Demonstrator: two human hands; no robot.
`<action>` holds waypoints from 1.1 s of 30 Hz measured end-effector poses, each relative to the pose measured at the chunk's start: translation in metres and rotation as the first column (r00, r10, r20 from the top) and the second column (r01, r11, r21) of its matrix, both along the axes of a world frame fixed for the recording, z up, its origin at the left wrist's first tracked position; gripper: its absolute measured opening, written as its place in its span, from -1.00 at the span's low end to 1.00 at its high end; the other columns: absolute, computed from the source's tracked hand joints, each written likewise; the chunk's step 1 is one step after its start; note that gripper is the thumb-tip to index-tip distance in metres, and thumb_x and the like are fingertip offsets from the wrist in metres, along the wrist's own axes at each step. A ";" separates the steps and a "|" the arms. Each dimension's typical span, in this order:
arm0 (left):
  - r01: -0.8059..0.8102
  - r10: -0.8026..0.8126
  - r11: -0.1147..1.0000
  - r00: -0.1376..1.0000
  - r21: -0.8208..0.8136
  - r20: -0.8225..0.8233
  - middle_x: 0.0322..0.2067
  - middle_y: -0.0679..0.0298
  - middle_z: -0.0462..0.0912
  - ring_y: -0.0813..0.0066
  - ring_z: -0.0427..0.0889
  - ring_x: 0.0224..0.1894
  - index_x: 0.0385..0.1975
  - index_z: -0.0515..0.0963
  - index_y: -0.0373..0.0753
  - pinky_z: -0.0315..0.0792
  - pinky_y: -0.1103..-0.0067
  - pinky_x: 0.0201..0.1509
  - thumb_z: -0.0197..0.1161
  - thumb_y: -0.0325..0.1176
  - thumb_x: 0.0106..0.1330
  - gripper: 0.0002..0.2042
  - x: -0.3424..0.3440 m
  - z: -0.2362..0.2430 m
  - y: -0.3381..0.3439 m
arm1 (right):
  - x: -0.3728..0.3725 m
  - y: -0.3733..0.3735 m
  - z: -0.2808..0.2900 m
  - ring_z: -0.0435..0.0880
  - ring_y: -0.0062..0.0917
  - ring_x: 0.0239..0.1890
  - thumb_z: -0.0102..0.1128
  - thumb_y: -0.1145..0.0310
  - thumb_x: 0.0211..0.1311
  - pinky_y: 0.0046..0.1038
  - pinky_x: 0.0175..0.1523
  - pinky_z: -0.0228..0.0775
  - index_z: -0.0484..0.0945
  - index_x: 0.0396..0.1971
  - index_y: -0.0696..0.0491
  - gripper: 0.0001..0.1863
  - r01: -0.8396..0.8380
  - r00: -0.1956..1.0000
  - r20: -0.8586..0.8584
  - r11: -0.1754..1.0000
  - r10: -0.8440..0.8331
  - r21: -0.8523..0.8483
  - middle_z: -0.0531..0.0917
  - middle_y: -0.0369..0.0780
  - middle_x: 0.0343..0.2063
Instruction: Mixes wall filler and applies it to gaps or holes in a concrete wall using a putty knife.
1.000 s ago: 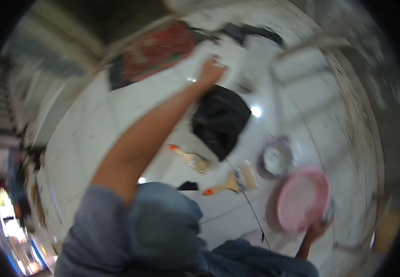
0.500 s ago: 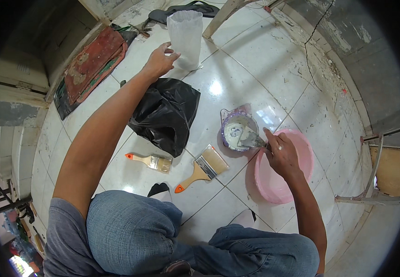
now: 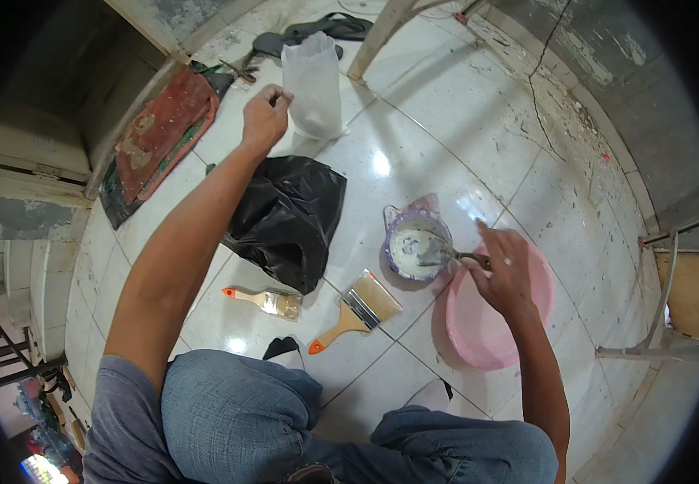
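Observation:
My left hand (image 3: pixel 267 117) has its fingers pinched at the left side of a tall, translucent white plastic bag (image 3: pixel 314 93) standing on the floor. A black plastic bag (image 3: pixel 293 214) lies crumpled below that forearm. My right hand (image 3: pixel 504 270) is at the handle of a putty knife (image 3: pixel 442 256), its thumb and forefinger apart and the handle end showing between them. The knife's blade rests in a purple-rimmed tub (image 3: pixel 416 273) holding whitish paste. Beneath my right hand is a pink basin (image 3: pixel 490 343).
Two paintbrushes with wooden handles, a small one (image 3: pixel 265 302) and a wide one (image 3: pixel 355 312), lie before my knees. A folded red mat (image 3: pixel 164 133) is at the far left, dark flip-flops (image 3: pixel 329 31) at the back. A chair leg (image 3: pixel 378 40) stands beyond; crumbled debris lines the cracked wall.
My left fingers have closed from spread to a pinch at the white bag, whose top has narrowed. My right hand has drawn slightly back, baring more of the putty knife's handle.

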State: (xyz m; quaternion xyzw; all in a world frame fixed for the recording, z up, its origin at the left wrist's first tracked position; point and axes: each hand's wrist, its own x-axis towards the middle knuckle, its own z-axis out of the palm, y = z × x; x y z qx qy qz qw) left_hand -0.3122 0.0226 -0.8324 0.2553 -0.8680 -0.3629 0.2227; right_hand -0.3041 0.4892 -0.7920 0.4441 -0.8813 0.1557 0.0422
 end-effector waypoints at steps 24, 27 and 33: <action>0.643 -0.543 0.733 0.750 0.223 -0.379 -0.32 0.37 0.61 0.68 0.52 -0.22 -0.29 0.54 -0.31 0.38 0.67 0.00 0.19 -0.41 0.35 -0.90 0.031 0.151 0.134 | -0.045 -0.105 0.099 0.68 -0.34 -0.35 0.19 0.25 0.27 -0.42 -0.23 0.47 0.56 -0.07 0.24 -0.62 0.100 0.981 0.193 0.827 0.010 -0.553 0.70 -0.06 -0.34; 0.684 -0.557 0.670 0.720 0.288 -0.413 -0.28 0.38 0.61 0.68 0.51 -0.18 -0.24 0.54 -0.29 0.36 0.63 0.03 0.18 -0.39 0.36 -0.88 0.036 0.159 0.160 | -0.027 -0.081 0.110 0.61 -0.40 -0.51 0.13 0.39 0.30 -0.48 -0.37 0.41 0.57 -0.18 0.23 -0.78 0.130 0.981 0.192 0.776 -0.013 -0.617 0.67 -0.09 -0.45; 0.767 -0.443 0.454 0.635 0.453 -0.632 -0.31 0.40 0.56 0.71 0.47 -0.23 -0.23 0.49 -0.30 0.37 0.65 -0.04 0.17 -0.37 0.37 -0.86 0.069 0.162 0.210 | 0.026 -0.037 0.152 0.51 -0.39 -0.60 0.08 0.62 0.19 -0.50 -0.46 0.33 0.55 -0.31 0.21 -0.90 0.053 0.998 0.065 0.734 -0.012 -0.677 0.56 -0.10 -0.56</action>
